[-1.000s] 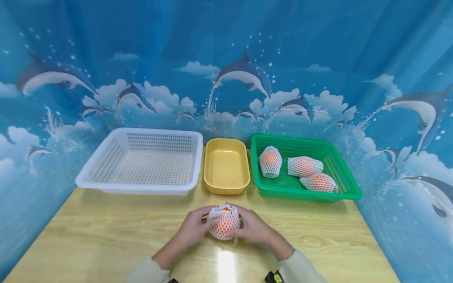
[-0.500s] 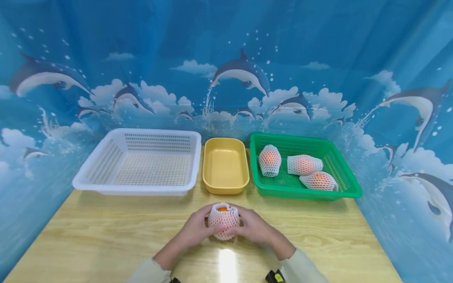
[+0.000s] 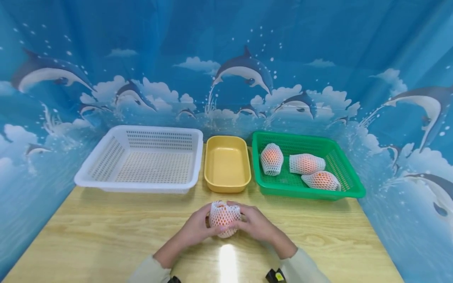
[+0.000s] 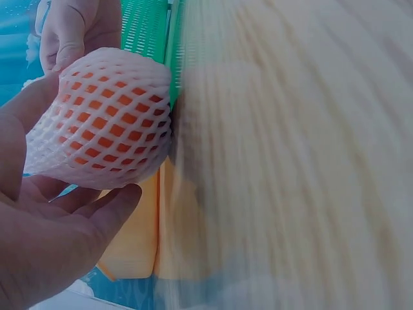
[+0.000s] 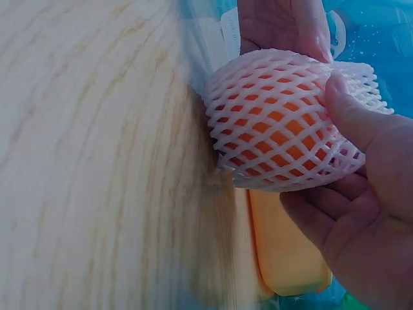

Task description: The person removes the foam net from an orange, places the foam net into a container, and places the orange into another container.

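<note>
Between the pale wooden desk's point(image 3: 106, 224) side edges, the left hand point(image 3: 194, 228) and right hand point(image 3: 257, 224) are holding a round, orange, white-foam-netted fruit point(image 3: 224, 216) in curved fingers, ideally applying light, even pressure.

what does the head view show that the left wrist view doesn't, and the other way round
Only the head view: three loose net-wrapped fruits lying in the green basket, and the person's sleeves.

Only the left wrist view: the fingertips of the left hand on the far side of the held fruit; from the head they are hidden behind it.

Both: the held fruit in its white net, both hands, including the right hand, part of the green basket, the yellow tray, the table and the blue curtain.
</note>
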Tool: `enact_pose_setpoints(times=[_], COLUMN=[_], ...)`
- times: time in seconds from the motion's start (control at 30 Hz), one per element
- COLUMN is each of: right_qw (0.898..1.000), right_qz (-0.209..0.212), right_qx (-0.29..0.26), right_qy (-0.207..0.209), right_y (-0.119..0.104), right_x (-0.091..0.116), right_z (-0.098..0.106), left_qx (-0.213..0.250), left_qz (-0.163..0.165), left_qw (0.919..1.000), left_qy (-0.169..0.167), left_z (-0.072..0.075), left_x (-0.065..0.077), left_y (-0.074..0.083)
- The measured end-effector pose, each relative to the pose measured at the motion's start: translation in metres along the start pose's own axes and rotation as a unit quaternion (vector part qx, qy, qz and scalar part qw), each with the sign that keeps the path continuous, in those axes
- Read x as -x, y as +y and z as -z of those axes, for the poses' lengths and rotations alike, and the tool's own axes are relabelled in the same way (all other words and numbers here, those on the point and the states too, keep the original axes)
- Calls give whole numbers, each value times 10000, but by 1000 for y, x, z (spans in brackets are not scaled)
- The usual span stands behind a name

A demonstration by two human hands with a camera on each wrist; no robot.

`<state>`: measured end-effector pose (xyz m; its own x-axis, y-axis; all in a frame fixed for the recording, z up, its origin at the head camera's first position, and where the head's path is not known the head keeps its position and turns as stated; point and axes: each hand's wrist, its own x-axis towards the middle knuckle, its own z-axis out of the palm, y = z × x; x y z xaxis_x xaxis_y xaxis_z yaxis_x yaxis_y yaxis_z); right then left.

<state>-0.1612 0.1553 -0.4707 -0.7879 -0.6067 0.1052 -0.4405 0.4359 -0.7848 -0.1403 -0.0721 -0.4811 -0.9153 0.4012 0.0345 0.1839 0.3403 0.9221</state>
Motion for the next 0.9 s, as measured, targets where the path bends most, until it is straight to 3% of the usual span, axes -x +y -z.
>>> enact_pose_setpoints(times=[0.2,0.63,0.9], right_qw=[9995,9985,9979], right_qz=[215,-469,-490], right_qx=[-62,-229,-395], right_qy=[236,-145,-154], right_y=[1,1,4], right_x=[0,3,3], right_z=[0,-6,-11], left_qx=[-129,-286,-805], left_qz=[46,-329,-461], left_qw=[9999,9989,9937], left_qy=[-15,142,630], left_z=[1,2,0], left_x=[0,1,4], left_y=[2,2,3])
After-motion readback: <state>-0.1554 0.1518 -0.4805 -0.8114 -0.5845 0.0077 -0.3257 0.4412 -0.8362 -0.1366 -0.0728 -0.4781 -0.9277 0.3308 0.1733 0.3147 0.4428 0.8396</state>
